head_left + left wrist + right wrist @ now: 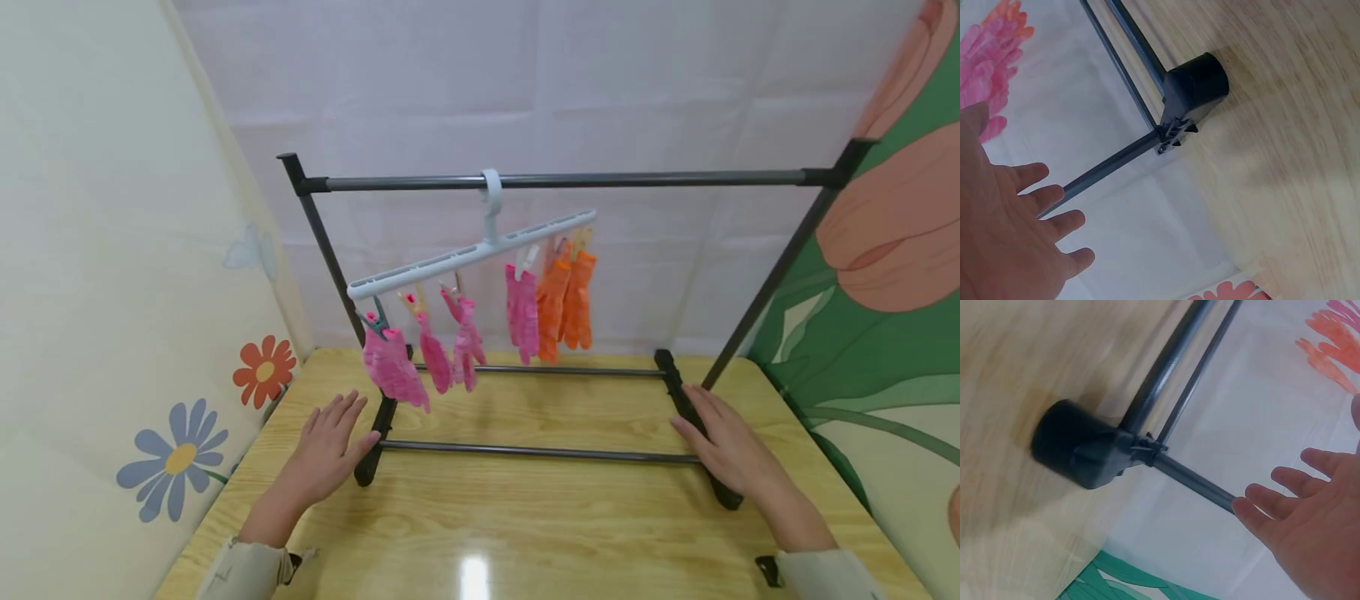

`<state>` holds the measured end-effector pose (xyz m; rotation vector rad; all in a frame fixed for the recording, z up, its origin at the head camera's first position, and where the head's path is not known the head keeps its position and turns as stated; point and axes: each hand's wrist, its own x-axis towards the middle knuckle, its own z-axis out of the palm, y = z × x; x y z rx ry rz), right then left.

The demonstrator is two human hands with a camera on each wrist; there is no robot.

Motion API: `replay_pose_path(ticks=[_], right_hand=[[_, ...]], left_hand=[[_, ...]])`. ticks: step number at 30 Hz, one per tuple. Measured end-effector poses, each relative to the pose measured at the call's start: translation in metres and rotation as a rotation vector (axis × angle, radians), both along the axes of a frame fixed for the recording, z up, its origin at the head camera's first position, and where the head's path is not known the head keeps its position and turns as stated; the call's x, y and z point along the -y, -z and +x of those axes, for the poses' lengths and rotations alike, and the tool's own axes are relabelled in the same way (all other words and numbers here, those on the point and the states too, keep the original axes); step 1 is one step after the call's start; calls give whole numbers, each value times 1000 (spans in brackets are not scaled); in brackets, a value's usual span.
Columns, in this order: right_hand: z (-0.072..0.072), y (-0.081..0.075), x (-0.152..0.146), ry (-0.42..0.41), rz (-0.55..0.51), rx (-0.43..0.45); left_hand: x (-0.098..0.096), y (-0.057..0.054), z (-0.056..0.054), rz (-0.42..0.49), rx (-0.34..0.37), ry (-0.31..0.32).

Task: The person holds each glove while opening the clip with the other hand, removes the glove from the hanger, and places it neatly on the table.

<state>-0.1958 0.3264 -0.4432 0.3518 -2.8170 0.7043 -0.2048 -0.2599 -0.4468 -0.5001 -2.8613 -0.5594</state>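
My left hand (324, 454) has its fingers straight and spread, held near the left foot (367, 467) of a black metal rack; it holds nothing. Beside the right foot (723, 492), my right hand (731, 446) is likewise spread and holds nothing. Whether either hand touches the rack I cannot tell. A light-blue clip hanger (442, 265) hangs by its hook from the top bar (637, 179), tilted in view with its left end lower. Clothespins on it carry several small pink gloves (395, 367) and two orange gloves (577, 300).
The rack stands on a wood-grain table (525, 533), with two low crossbars (540, 452) between its feet. A white cloth (600, 92) hangs behind it. Flower-printed panels (180, 458) flank the table on both sides.
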Motion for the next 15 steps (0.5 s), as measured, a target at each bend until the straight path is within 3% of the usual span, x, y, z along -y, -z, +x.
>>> replay_pose_path(ticks=[15], right_hand=[[-15,-29,16,-41,-79,38]], left_hand=[[-21,-13,9,-12,5,23]])
